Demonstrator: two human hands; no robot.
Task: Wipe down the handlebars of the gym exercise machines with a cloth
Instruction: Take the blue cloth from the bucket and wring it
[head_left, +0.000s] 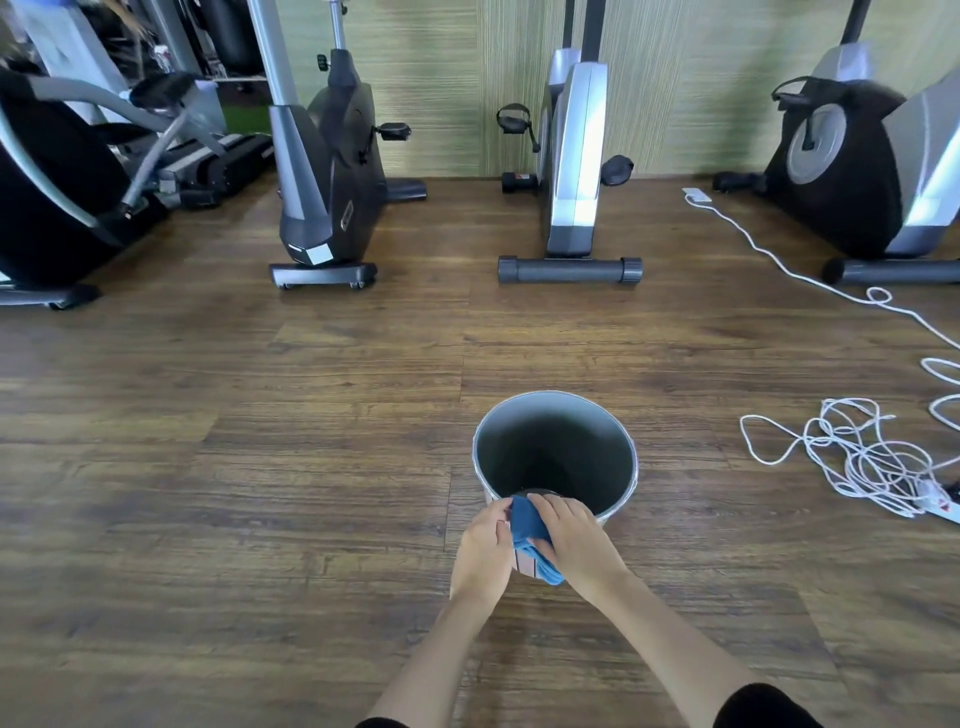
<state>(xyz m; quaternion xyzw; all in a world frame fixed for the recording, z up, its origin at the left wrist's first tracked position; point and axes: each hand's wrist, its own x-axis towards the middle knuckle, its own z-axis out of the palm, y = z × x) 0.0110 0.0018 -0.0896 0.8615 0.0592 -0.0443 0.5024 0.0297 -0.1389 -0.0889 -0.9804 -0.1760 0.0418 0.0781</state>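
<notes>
Forearms reach in from the bottom edge, dark sleeves just visible. Left hand (485, 540) and right hand (571, 535) both grip the blue cloth (525, 522), which is bunched between them with fingers curled round it (small striped item under the cloth, can't tell what). The cloth is held just over the near rim of the metal bucket (493, 447), which stands upright on the wood floor (260, 467). Right of the bucket, a tangled white cable (862, 467) lies beside a power strip (943, 509). Along the green wall (441, 78), left to right: elliptical (52, 182), dark bike (332, 171), silver bike (571, 156), third bike (852, 156).
</notes>
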